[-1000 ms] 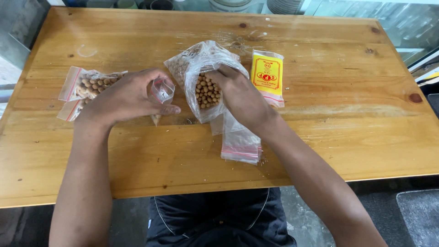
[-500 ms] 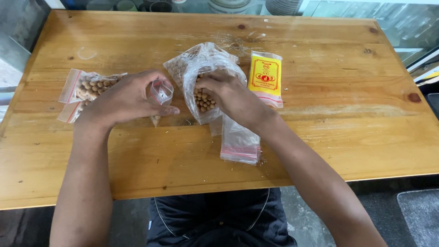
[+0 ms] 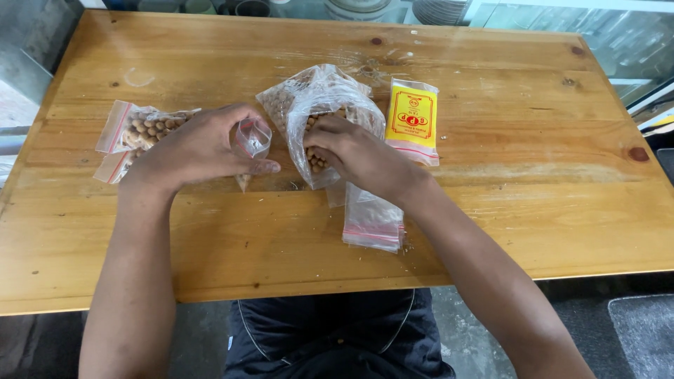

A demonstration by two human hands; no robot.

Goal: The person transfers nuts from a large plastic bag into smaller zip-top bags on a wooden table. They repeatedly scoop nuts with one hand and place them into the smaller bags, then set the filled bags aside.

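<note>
Right fingertips: buried in the big bag (image 3: 316, 105), so you cannot see them.
Small bag (image 3: 251, 137): your left hand (image 3: 200, 147) covers its lower part.
Table (image 3: 491, 224): left corners cut off.

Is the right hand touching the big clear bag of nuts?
Touching. The head view shows the right hand with its fingers pushed into the open mouth of the big clear bag, plastic wrapped around them.

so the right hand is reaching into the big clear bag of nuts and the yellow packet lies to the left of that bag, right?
Not quite. In the head view the yellow packet lies to the right of the big clear bag, not left. The right hand is indeed reaching into it.
</note>
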